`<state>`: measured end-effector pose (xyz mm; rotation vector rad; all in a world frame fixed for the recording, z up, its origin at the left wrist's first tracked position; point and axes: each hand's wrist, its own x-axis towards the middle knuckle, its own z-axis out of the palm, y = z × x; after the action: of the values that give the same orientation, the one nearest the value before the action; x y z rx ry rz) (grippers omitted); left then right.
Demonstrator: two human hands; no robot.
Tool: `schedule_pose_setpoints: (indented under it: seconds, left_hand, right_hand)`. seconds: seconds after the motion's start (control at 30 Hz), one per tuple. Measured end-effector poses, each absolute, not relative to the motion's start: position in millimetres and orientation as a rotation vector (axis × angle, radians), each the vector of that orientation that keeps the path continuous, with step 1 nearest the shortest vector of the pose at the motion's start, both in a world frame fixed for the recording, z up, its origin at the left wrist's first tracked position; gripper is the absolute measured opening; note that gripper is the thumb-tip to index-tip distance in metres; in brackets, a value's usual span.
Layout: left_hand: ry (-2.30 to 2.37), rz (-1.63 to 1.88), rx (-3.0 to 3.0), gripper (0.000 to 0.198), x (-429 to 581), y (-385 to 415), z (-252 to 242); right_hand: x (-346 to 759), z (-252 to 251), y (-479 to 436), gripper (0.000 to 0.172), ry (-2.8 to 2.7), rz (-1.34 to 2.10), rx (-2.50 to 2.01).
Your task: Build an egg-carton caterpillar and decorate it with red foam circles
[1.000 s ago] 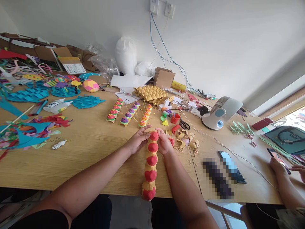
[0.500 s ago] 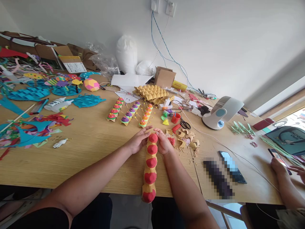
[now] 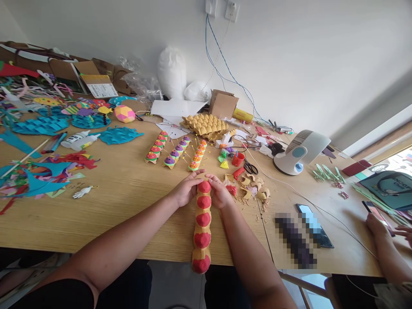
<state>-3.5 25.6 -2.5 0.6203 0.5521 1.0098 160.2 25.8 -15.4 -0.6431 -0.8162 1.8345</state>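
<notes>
A long strip of egg-carton cups [image 3: 202,227], yellow with red caps, lies on the wooden table [image 3: 128,214] and pokes past its near edge. My left hand [image 3: 186,191] and my right hand [image 3: 219,193] press against the far end of the strip from either side, fingers curled round the last red cap. Just beyond my hands stand three smaller decorated carton strips [image 3: 175,152] with pins sticking out.
Cardboard scraps [image 3: 252,189], black scissors [image 3: 249,166] and a red cup [image 3: 237,159] lie right of my hands. A white desk fan [image 3: 299,152], a phone [image 3: 313,225] and another person's hands [image 3: 386,227] are farther right. Blue paper cut-outs [image 3: 41,126] and glue bottles [image 3: 79,141] fill the left.
The view has shifted slightly; my hands stay on the far end of the carton strip with almost no movement.
</notes>
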Motion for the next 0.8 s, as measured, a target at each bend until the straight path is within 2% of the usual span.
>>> schedule_pose_setpoints:
  seconds: [0.23, 0.5, 0.73, 0.8]
  left_hand:
    - [0.567, 1.038, 0.585, 0.041, -0.6, 24.1, -1.7]
    - [0.566, 1.024, 0.532, 0.053, -1.3, 27.0, -1.3]
    - [0.544, 1.049, 0.516, 0.045, -1.4, 27.1, -0.5]
    - [0.51, 1.044, 0.537, 0.048, -2.8, 26.8, -0.9]
  right_hand:
    - [156.8, -17.2, 24.7, 0.028, -0.8, 1.825, -0.631]
    - [156.7, -18.4, 25.3, 0.026, -0.758, 1.814, -0.649]
    - [159.9, -17.4, 27.6, 0.029, -0.697, 1.821, -0.655]
    - [160.7, -17.3, 28.7, 0.031, -0.652, 1.793, -0.648]
